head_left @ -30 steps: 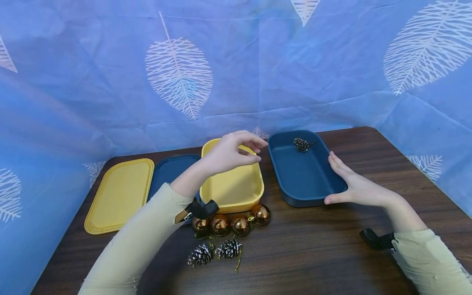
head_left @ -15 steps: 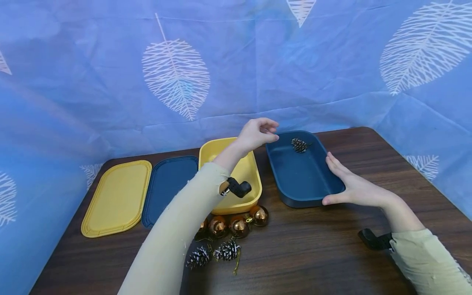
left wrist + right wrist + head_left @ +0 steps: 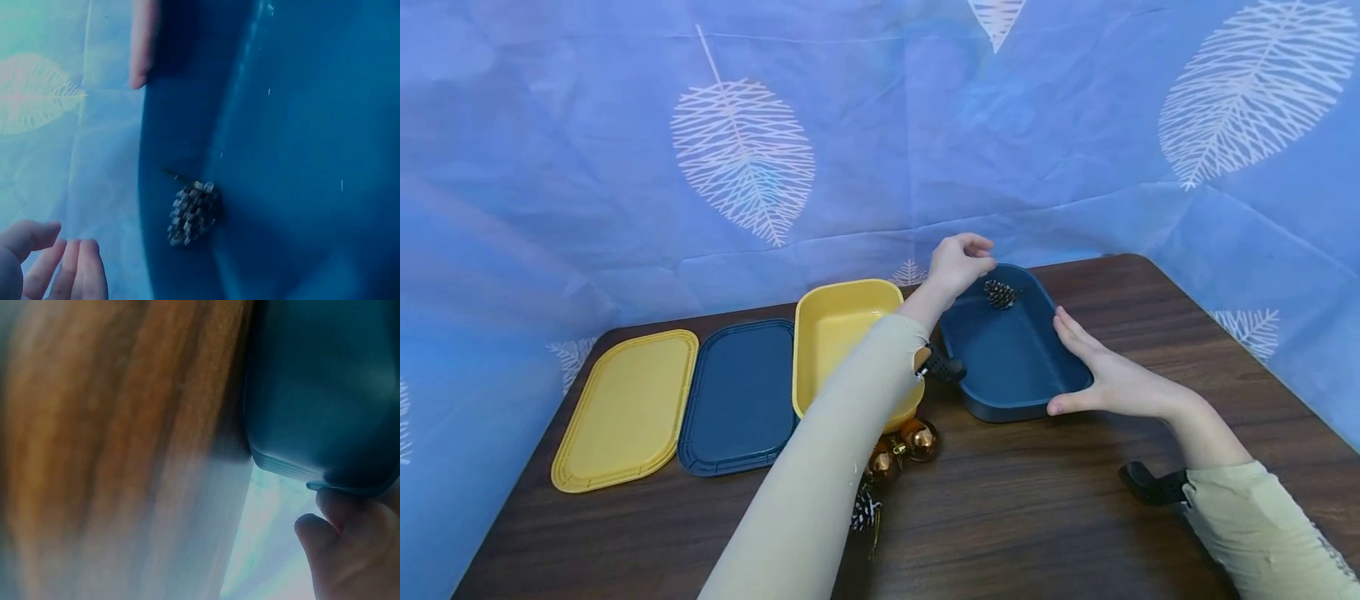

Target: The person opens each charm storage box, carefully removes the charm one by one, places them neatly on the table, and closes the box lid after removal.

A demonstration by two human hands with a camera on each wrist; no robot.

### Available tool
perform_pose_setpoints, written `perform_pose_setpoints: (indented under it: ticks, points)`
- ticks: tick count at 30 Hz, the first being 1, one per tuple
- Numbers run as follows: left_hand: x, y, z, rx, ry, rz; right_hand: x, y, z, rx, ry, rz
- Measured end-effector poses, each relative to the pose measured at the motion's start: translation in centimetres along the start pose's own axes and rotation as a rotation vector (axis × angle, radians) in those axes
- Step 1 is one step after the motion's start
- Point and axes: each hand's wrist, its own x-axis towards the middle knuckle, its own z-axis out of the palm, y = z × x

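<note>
My left hand (image 3: 958,265) hovers by the far left corner of the dark blue box (image 3: 1011,358), fingers loosely bent. Nothing shows between thumb and fingers (image 3: 72,272) in the left wrist view. A small pine cone (image 3: 1000,293) lies inside that box at its far end; its short stem shows in the left wrist view. At the box's near right corner rests my right hand (image 3: 1108,375), thumb against the front and fairly straight fingers along the right side. Fingertips (image 3: 331,506) touch the box's edge in the right wrist view.
A yellow box (image 3: 820,333) stands left of the blue one, partly behind my left arm. Farther left lie a blue lid (image 3: 741,396) and a yellow lid (image 3: 628,408). Shiny brown balls (image 3: 920,439) and a snowy pine cone (image 3: 865,508) show beside my left sleeve.
My left hand has moved right from above the yellow box to the blue box's far left corner. The right hand stays at the blue box. The view has shifted slightly.
</note>
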Motion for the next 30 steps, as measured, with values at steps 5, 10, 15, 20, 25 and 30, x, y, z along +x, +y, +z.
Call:
perform_pose_setpoints:
  ticks: [5, 10, 15, 20, 25, 30]
  points:
    - [0.2, -0.9, 2.0, -0.032, 0.022, -0.053, -0.1, 0.2, 0.0, 0.004, 0.005, 0.001]
    - [0.4, -1.7, 3.2, -0.002, -0.018, -0.142, -0.2, 0.2, 0.1, 0.007, -0.001, -0.006]
    - [0.7, -2.1, 4.0, -0.032, -0.036, -0.237, -0.2, 0.2, 0.0, 0.009, 0.001, -0.01]
    - [0.8, -2.3, 4.4, -0.051, -0.026, -0.295, -0.1, 0.2, -0.1, 0.004, 0.002, -0.003]
    - [0.4, -2.2, 4.7, -0.073, -0.084, -0.306, -0.1, 0.2, -0.1, 0.005, 0.001, -0.002]
    - [0.1, -2.5, 4.9, 0.001, -0.155, -0.252, -0.1, 0.3, -0.1, 0.008, 0.0, -0.004]
